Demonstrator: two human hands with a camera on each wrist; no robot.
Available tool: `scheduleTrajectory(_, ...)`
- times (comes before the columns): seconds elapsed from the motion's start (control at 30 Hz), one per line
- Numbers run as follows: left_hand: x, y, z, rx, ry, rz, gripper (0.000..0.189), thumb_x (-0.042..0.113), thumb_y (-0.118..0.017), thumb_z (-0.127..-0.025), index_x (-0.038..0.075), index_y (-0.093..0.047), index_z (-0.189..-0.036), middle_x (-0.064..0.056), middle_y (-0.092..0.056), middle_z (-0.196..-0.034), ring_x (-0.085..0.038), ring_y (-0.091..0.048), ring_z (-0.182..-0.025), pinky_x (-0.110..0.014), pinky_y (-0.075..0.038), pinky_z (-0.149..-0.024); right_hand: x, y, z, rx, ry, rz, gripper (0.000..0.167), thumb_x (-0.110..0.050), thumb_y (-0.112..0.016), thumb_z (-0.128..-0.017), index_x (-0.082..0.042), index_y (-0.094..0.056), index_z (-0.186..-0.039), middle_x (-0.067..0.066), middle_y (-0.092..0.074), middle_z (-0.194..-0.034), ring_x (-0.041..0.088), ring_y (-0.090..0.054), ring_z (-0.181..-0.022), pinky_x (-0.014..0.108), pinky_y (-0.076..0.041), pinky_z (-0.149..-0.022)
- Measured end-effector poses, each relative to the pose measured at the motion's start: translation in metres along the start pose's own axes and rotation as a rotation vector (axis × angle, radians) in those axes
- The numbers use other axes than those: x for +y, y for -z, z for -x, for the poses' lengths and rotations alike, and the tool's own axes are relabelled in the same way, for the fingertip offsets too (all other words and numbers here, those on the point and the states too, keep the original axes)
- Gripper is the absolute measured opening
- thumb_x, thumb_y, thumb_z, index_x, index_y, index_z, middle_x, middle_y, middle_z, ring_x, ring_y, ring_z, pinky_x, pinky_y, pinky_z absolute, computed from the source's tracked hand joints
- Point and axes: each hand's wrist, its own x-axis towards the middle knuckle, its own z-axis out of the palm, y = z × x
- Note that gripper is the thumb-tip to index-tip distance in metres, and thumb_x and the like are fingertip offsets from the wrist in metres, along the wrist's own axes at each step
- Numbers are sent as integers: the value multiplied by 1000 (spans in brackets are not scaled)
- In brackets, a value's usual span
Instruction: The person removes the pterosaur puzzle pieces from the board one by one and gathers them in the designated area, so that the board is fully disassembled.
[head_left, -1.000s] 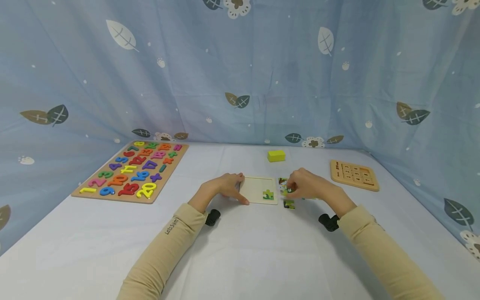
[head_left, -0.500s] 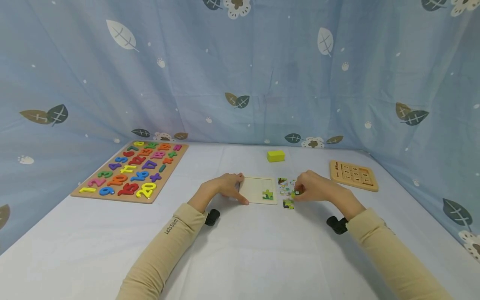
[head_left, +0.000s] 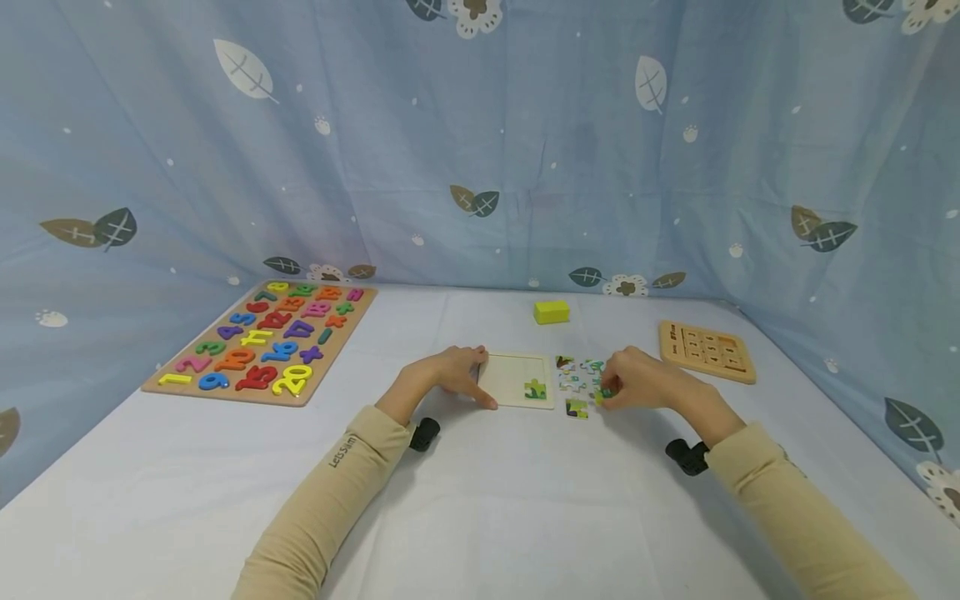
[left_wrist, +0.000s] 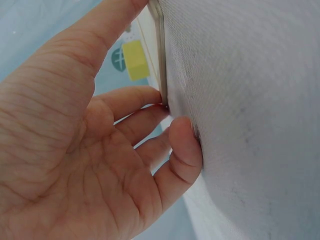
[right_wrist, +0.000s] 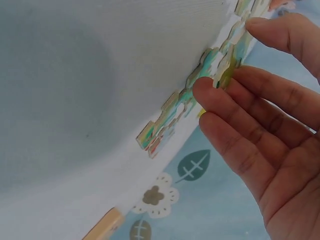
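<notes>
My left hand [head_left: 453, 371] spans the left side of a pale wooden puzzle tray [head_left: 513, 367], thumb at the near corner and a finger at the far one. In the left wrist view, fingertips touch the tray's edge [left_wrist: 159, 55]. One green jigsaw piece [head_left: 536, 389] lies in the tray's lower right corner. To its right, my right hand [head_left: 637, 379] pinches a green jigsaw piece [head_left: 602, 395] low among loose pieces [head_left: 572, 382]. The fingers partly cover some of these in the head view. Nearer me lies a separate green-and-black piece [head_left: 577, 408].
A board of colourful numbers [head_left: 262, 346] lies at the left. Behind the tray stands a yellow-green block [head_left: 552, 312]. At the right is a wooden number board [head_left: 707, 351]. A blue patterned curtain [head_left: 480, 150] hangs along the table's back.
The right hand has shifted right and slightly nearer with the green jigsaw piece, uncovering more loose pieces behind it. The left hand stays at the tray.
</notes>
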Motion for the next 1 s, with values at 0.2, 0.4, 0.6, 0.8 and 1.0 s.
scheduleTrajectory(0.2, 0, -1, 0, -3, 6, 10, 97, 47, -77, -79, 12, -25, -153, -4, -15, -162, -23, -32, -140, -24, -48, -72, -1, -2, 2, -12, 2, -20, 8, -12, -75, -75, -6, -76, -80, -5, -60, -66, 7, -45, -59, 20, -40, -55)
scheduleTrajectory(0.4, 0, -1, 0, -3, 7, -6, 97, 48, -76, -79, 13, -25, -154, -4, -15, -162, -24, -30, -142, -30, -48, -83, 0, -4, 3, -32, -8, -28, 6, -10, -75, -73, -6, -76, -77, -5, -58, -63, 6, -45, -58, 20, -39, -54)
scheduleTrajectory(0.6, 0, 0, 1, 3, -5, -8, 97, 47, -75, -80, 11, -24, -153, -6, -15, -162, -27, -19, -148, -39, -36, -107, 3, -6, 4, -32, -2, -37, 6, -9, -76, -72, -6, -75, -77, -6, -58, -63, 6, -45, -59, 20, -39, -55)
scheduleTrajectory(0.8, 1, 0, 2, -2, -1, -14, 97, 48, -75, -80, 11, -25, -153, -5, -15, -162, -25, -25, -146, -34, -45, -92, 4, -7, 3, -37, 12, -30, 7, -9, -76, -71, -6, -75, -77, -6, -60, -64, 5, -46, -59, 20, -41, -55)
scheduleTrajectory(1.0, 0, 0, 1, -2, -5, -9, 97, 48, -76, -79, 11, -24, -153, -5, -15, -162, -23, -33, -140, -31, -48, -84, 3, -6, 3, -15, 28, -6, 7, -11, -76, -71, -6, -75, -75, -6, -57, -63, 6, -43, -59, 20, -38, -54)
